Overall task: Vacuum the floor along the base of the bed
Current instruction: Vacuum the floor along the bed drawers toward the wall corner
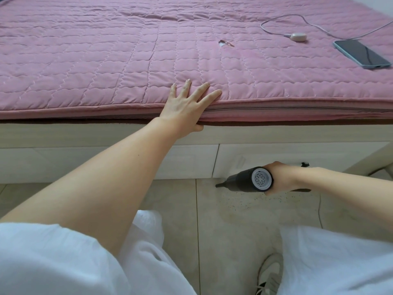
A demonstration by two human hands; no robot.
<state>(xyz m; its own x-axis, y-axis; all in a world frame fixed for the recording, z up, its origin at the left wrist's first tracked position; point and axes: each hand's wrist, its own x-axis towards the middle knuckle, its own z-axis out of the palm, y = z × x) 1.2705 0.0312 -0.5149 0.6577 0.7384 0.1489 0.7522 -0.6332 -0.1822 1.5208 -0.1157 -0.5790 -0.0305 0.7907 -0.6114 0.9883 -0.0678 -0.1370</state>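
Vacuum (pixel 251 179) gripped in right hand (pixel 278 179) | left hand (pixel 185 105) on bed (pixel 106 60)

Bare forearms, loose white garment (pixel 63 258), white shoe (pixel 269 273) with dark stripes.

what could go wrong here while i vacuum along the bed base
1. The left hand braces on the quilted mattress edge; if the pad slides, you may lose balance.
2. The handheld vacuum, gripped in the right hand, points its nozzle near the bed frame and could knock it.
3. Specks on the floor tile behind the nozzle could be missed.
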